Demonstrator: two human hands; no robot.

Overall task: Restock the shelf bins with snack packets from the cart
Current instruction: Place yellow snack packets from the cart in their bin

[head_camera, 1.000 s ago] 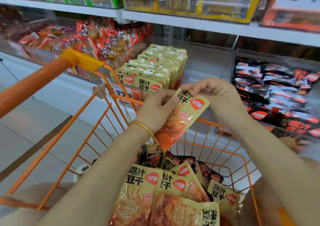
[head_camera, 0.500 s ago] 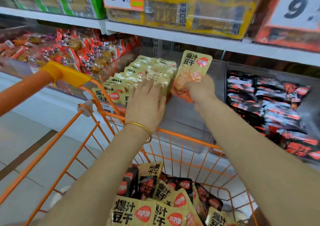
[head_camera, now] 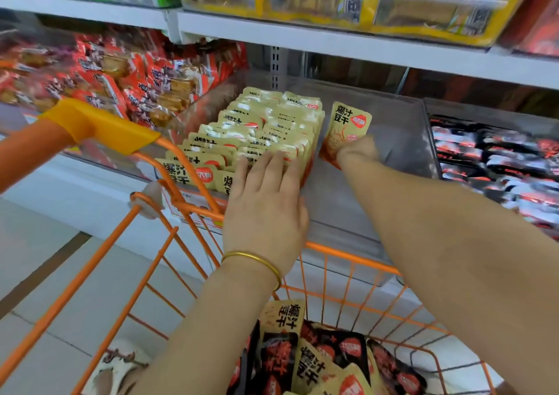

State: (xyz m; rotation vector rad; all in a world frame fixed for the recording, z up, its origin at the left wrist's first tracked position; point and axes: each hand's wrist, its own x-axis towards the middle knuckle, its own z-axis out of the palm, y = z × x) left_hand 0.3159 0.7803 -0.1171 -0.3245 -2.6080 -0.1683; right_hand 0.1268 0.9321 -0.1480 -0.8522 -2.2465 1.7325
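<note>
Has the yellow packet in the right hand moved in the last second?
Yes. The yellow packet went from over the cart forward into the clear bin, right of the stocked rows; the right hand grips it.

Cart before the shelf bins, both hands past its far rim

The cart [head_camera: 348,251] stood in front of the shelving, with loose packets [head_camera: 317,361] lying in its basket; beyond its far rim sat the middle bin [head_camera: 402,140], with rows of packets [head_camera: 266,128] filling its left half; the left hand [head_camera: 266,207] rested on the near end of those rows; the right hand [head_camera: 358,152] held a single packet [head_camera: 344,128] upright just right of them, inside the bin; the left bin [head_camera: 121,73] and right bin [head_camera: 496,158] flanked it; the upper shelf [head_camera: 332,42] ran above all three.
</note>
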